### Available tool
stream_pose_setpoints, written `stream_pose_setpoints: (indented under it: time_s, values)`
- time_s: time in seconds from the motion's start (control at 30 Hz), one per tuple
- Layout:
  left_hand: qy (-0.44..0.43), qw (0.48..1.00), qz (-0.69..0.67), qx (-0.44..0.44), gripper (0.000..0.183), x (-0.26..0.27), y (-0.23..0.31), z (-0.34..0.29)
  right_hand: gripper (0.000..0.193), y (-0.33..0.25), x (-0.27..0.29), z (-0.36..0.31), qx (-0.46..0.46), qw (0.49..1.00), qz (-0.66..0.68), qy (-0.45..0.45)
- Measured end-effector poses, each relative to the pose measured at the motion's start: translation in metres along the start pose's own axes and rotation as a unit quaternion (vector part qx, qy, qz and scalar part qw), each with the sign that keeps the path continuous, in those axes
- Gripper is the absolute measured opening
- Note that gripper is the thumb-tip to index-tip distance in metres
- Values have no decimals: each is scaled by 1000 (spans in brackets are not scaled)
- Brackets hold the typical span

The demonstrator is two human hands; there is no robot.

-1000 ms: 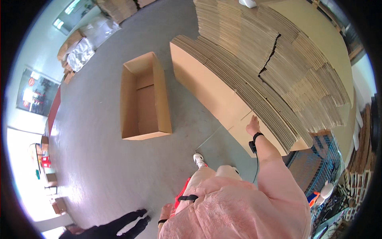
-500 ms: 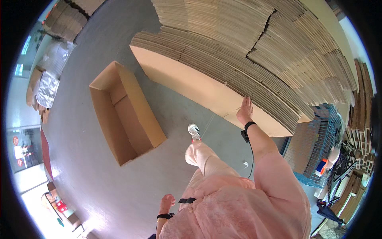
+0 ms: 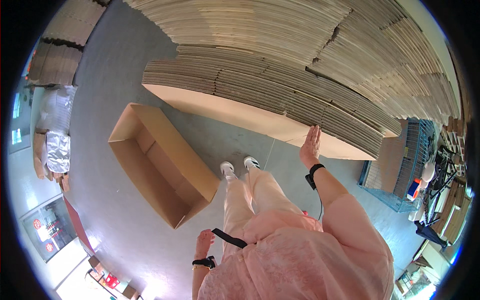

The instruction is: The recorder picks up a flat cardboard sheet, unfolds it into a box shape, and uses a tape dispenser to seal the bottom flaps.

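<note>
My right hand (image 3: 311, 148) lies with its fingers outstretched against the front sheet of a stack of flattened cardboard boxes (image 3: 260, 95), its fingertips near the top edges. Standing on edge, the sheets are pressed closely together, with a smooth tan face toward me. Low at my side hangs my left hand (image 3: 204, 243), fingers loosely bent and nothing visible in them. The loose end of a black strap (image 3: 230, 238) sticks out at my waist, close to those fingers. An opened-up cardboard box (image 3: 172, 155) rests on the floor to the left, its inside bare.
Taller piles of flattened cardboard (image 3: 250, 25) rise behind the stack. At right stands a blue wire cage (image 3: 392, 175) with cardboard in it. Plastic-wrapped bundles (image 3: 57, 112) line the left side. My feet (image 3: 240, 165) are on the grey floor between box and stack.
I have stepped forward, and both feet now show side by side. My right hand stays on the stack. The strap end has swung toward my left hand.
</note>
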State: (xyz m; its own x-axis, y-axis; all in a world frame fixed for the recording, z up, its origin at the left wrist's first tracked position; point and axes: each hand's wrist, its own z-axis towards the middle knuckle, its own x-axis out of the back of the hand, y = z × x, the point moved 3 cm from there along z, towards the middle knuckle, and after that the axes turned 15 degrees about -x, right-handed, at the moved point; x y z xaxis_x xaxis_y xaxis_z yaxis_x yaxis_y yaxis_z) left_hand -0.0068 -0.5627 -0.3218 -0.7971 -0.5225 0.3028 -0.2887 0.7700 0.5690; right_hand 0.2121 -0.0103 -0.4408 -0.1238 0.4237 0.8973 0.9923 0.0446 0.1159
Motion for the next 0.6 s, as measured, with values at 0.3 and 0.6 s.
stream_pose_setpoints:
  time_s: [0.3, 0.6]
  values:
    - [-22, 997, 74, -8, 40, 40, 43, 39, 86, -10, 23, -15, -37, 999, 18, -31]
    - [-59, 997, 36, -21, 39, 49, 75, 78, 74, 1, 16, -14, 11, 998, 8, 62]
